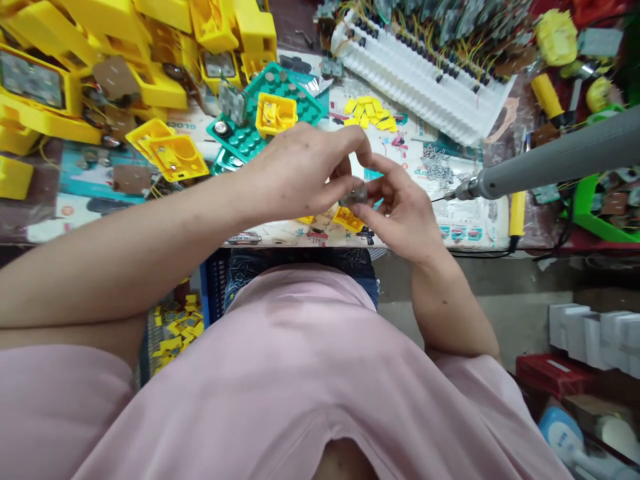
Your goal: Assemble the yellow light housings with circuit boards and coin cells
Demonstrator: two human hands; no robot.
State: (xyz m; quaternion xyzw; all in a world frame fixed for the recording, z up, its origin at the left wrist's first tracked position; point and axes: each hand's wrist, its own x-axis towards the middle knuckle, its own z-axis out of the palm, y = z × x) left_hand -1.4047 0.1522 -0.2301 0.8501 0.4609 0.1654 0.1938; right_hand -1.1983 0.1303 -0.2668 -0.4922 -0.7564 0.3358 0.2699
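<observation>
My left hand [305, 170] and my right hand [400, 207] meet over the front of the table. Between their fingertips is a small grey, partly see-through piece [355, 195]; its exact kind is too blurred to name. Both hands pinch it, thumbs toward me. Just below it a small yellow plastic housing [349, 219] lies on the printed sheet, partly covered by my fingers. Behind my left hand another open yellow housing [277, 115] rests on a green tray [300, 93] with round pockets, some holding metal discs.
A grey electric screwdriver [550, 157] reaches in from the right, its bit beside my right hand. Small screws [439, 167] and yellow tabs [370, 112] lie behind. A white ribbed rack [415, 80] with wired parts stands at the back. Yellow housings [100, 40] pile up at left.
</observation>
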